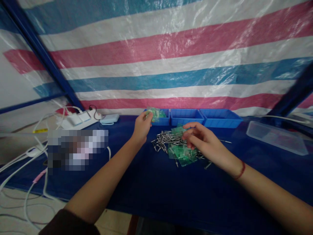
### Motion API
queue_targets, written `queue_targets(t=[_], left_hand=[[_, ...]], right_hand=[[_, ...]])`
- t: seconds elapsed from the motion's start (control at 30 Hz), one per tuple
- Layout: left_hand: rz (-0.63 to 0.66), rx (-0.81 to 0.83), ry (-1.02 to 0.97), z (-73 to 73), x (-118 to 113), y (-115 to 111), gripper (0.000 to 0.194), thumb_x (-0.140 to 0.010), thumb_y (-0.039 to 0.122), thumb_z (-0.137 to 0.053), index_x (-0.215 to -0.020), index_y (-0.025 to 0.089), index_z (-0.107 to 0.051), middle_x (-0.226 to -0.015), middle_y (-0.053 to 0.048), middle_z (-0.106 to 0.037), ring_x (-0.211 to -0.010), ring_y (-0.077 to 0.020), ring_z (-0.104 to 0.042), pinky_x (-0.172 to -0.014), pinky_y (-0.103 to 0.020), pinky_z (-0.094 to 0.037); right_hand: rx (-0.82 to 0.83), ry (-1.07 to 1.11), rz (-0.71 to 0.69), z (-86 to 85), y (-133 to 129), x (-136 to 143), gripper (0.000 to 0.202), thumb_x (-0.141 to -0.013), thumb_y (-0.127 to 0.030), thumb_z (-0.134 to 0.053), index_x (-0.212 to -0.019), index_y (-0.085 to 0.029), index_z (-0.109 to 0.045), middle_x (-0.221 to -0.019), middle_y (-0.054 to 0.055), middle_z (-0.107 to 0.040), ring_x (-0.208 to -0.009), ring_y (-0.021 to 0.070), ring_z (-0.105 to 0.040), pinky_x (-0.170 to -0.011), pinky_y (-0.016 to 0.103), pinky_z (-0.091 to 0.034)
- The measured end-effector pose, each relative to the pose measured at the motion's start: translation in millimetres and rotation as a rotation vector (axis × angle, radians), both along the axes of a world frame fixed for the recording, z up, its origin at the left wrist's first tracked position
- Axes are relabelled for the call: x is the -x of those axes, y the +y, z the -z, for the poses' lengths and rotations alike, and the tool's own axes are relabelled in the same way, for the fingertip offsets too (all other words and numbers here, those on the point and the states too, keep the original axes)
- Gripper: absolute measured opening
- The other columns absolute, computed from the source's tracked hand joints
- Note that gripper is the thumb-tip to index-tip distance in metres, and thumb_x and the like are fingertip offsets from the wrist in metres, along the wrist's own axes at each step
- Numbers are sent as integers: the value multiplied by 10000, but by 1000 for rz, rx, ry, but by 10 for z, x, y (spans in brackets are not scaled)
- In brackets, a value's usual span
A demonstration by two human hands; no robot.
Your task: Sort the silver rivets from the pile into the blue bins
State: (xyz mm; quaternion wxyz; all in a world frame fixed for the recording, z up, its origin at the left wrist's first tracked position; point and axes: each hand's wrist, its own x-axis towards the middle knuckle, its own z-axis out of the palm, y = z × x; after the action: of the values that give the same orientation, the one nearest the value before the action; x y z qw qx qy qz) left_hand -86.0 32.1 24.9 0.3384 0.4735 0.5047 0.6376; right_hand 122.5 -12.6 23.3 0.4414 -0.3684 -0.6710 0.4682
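Hands apart. Left hand [142, 128] pinches green plastic packaging [152, 112] at the left blue bin [160, 123], along the table's [151, 192] back edge. Right hand [201, 140] curls over rivet-like pins [165, 141] and green bags [183, 156] mid-table; grip cannot be told. Judged partial: green material binned, mixed pile outside

You can read no text, label, brand, number or sign on anything in your head view.
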Motion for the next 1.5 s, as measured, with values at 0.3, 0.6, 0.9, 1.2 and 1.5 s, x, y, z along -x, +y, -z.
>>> queue_targets(t=[0.3, 0.6, 0.9, 1.2, 1.5], left_hand=[[140, 32, -37, 32, 110, 248, 394, -786, 98, -546, -1164, 211, -536, -1328, -80, -506, -1124, -156, -544, -819, -219, -469], [94, 32, 282, 72, 23, 112, 435, -775, 130, -541, -1208, 173, -534, -1263, -119, -544, -851, -156, -641, -660, -229, -499], [421, -126, 657, 85, -322, -281, 207, -827, 156, -488, -952, 160, -652, -968, -66, -666, -841, -154, -626, -762, -305, -504], [485, -170, 669, 45, -413, -410, 197, -856, 188, -480, -964, 173, -645, -984, -66, -675, -872, -160, -628, -748, -297, -504], [612, -41, 461, 97, -440, -435, 363, -791, 346, -611, -1095, 151, -579, -980, -80, -667, -766, -152, -626, -675, -272, -486]], right_hand=[[16, -36, -17, -23, -20, 19, 258, -768, -320, -572, -959, -185, -462, -662, -41, -523, -513, 93, -485, -496, 254, -414], [-563, -702, -190, -77, -72, -100, 74, -808, -229, -525, -796, -194, -589, -719, 9, -576, -643, 138, -538, -615, 292, -408], [-718, -973, -270, -39, -82, -127, 133, -796, -255, -612, -914, -207, -650, -883, 52, -607, -757, 188, -620, -671, 316, -472], [-842, -920, -160, -95, -93, -101, 178, -808, -112, -484, -751, -176, -640, -753, 63, -623, -683, 182, -593, -636, 322, -449], [-551, -444, 164, -146, -47, -137, 162, -870, -284, -490, -895, -204, -629, -850, 58, -657, -726, 168, -599, -646, 305, -467]])
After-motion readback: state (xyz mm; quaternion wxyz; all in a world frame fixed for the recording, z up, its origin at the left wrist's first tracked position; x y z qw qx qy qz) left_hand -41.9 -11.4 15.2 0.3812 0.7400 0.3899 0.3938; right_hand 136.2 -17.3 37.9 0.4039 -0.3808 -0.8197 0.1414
